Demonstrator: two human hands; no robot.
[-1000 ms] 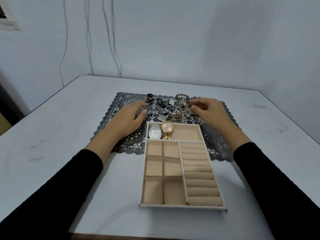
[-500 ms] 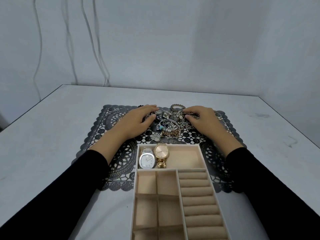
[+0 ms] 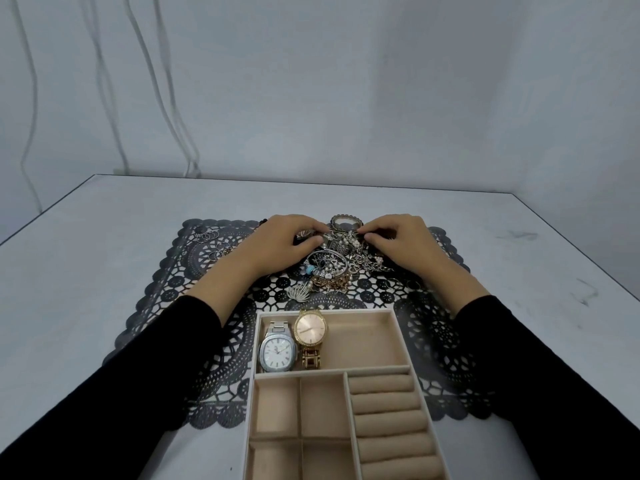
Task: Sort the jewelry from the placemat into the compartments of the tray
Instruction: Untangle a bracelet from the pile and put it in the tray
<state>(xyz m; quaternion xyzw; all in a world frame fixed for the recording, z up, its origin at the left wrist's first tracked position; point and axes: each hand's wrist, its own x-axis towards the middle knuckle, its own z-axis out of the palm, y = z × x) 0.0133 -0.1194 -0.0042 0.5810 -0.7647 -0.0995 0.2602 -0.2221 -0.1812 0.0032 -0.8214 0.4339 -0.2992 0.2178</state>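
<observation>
A tangled pile of jewelry [image 3: 330,270] lies at the back middle of the black lace placemat [image 3: 214,358]. My left hand [image 3: 277,245] rests on the pile's left side with its fingers curled into the pieces. Whether it holds one is hidden. My right hand [image 3: 403,242] is on the right side, thumb and forefinger pinched on a small piece at the pile's top. The beige tray [image 3: 402,341] stands in front. Its wide back compartment holds a silver watch [image 3: 278,353] and a gold watch [image 3: 310,331]. The small square compartments and the ring rolls hold nothing.
Thin hoop rings [image 3: 211,239] lie at the placemat's far left corner. A silver shell brooch [image 3: 298,292] sits just before the pile, and a beaded bangle [image 3: 346,221] behind it. The grey table ends at a wall with hanging cables.
Both hands have reached deeper into the pile and drawn closer together. The view has tipped up, so the tray now sits lower in the frame.
</observation>
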